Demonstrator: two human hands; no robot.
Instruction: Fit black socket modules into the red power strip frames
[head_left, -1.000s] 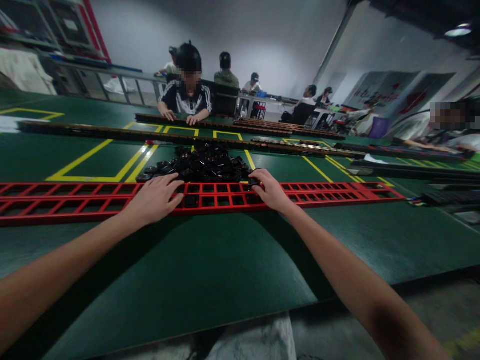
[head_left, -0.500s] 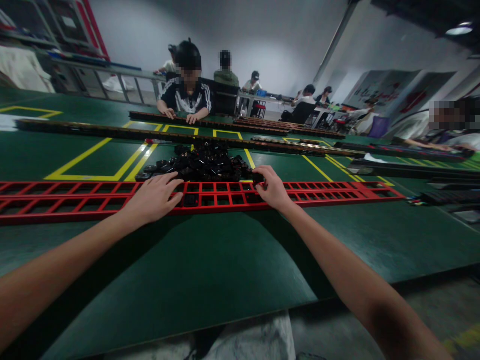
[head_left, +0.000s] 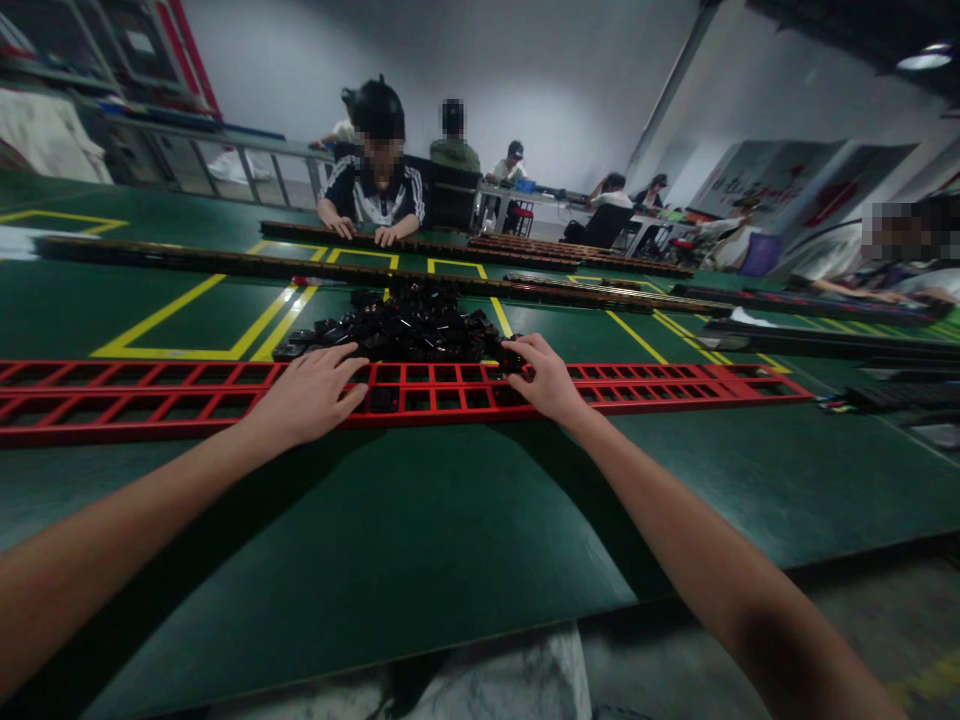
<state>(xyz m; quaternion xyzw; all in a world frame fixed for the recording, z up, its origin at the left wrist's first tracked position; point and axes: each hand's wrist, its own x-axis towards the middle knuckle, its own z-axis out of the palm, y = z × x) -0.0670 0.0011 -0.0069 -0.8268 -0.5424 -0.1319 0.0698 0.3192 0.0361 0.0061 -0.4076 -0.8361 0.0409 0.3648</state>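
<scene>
A long red frame (head_left: 450,412) with two rows of rectangular cells lies across the green table. My left hand (head_left: 311,390) rests over the frame, fingers spread and holding nothing visible. Just right of its thumb, a small black part (head_left: 385,398) sits in a near-row cell. My right hand (head_left: 544,378) is curled over the frame's far side, with another small black part (head_left: 512,354) between fingertips and thumb. A dark part (head_left: 504,393) shows in the cell below that thumb. Behind the frame lies a heap of black parts (head_left: 420,325).
Long dark strips (head_left: 225,262) lie across the table behind the heap, and more strips (head_left: 817,340) lie at the right. A person (head_left: 375,180) sits across the table, hands on a strip. Yellow tape lines (head_left: 172,353) mark the table (head_left: 390,540).
My right hand's fingers and the black part have shifted slightly. My left hand stays where it was on the frame. The view has moved a little.
</scene>
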